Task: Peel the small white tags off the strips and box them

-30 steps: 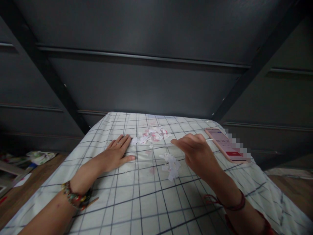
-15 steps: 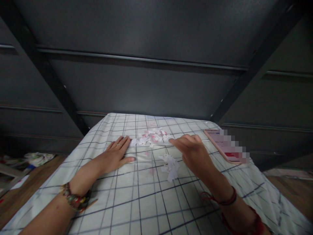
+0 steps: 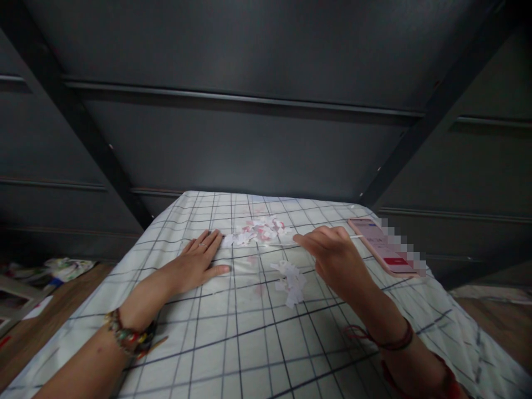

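My left hand lies flat on the checked cloth, fingers stretched out and a ring on one of them. Its fingertips reach the left end of a pile of torn white and pink paper scraps. To the right of that pile, my right hand is closed, thumb and fingers pressed together in a pinch. What it grips is too small to make out. A thin white strip shows just past its knuckles. A smaller heap of white paper scraps lies nearer me, between the hands.
A pink-edged phone with its screen lit rests on the cloth at the right. Dark grey panels rise behind the far edge. Crumpled cloth and a pale frame are low at the left, by the wooden floor.
My right hand has shifted slightly to the right, away from the scrap pile, still pinched. A thin white strip now shows beyond it. My left hand stays in place.
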Available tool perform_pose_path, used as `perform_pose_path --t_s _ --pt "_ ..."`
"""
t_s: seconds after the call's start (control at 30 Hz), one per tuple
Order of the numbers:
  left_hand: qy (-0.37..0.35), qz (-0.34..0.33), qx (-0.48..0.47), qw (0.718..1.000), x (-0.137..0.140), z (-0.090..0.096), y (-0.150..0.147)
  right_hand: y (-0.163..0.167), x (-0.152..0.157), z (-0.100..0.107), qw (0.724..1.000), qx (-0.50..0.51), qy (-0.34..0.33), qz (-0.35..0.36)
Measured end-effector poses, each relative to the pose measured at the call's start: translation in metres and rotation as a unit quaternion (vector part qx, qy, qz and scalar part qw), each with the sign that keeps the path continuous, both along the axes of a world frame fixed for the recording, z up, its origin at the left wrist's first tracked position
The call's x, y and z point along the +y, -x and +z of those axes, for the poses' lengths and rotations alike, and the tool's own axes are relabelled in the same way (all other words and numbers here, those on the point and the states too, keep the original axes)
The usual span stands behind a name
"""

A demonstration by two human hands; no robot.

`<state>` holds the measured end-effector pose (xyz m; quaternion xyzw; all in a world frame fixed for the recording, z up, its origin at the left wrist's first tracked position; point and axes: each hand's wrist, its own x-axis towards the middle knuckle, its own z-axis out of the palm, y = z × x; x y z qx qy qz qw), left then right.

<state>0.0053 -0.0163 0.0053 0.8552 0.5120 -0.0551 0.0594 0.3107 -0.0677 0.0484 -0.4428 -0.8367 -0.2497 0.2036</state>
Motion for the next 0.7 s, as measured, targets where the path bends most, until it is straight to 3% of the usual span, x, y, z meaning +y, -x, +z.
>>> perform_pose_path --t_s 0.3,0.7 --pt "-0.005 -0.001 0.006 1.000 0.000 0.000 -0.001 -0.006 -0.003 0.007 0.999 0.005 0.005 -0.039" --pt "-0.009 -0.003 0.000 1.000 0.002 -0.004 0.002 -0.014 -0.006 0.011 0.998 0.045 0.031 -0.037"
